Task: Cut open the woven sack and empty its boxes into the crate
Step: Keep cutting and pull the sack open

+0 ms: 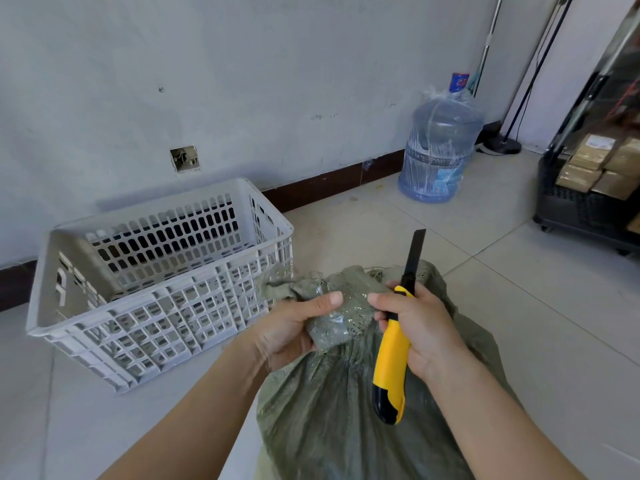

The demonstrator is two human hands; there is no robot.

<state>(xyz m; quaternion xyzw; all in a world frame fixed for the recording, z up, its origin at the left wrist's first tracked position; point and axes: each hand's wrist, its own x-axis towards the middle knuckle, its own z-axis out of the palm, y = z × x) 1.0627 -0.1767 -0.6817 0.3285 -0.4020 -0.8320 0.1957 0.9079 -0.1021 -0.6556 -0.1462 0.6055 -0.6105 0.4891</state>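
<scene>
Left grip [291, 327] closed round the bunched neck of the sack [346, 417], thumb flat on top, fingers curled under. Right grip [420, 327] wrapped round the yellow knife [391, 358], thumb tip touching the neck just beside the left thumb. Blade [415, 252] is out, black, pointing up and away from the person, above the neck and not in the fabric. The knife's black butt hangs below the right grip, over the sack body. Shiny clear tape on the neck between the two thumbs. Sack is grey-green, woven, standing on the tiled floor [519, 306] directly under both forearms, still closed; frayed top edge behind the grips. White slotted crate [166, 299] on the floor to the left, just beside the sack top, by the wall. Blue water jug [440, 147] further back against the wall. Black cart [581, 209] with brown boxes [588, 161] at far right, well apart.
</scene>
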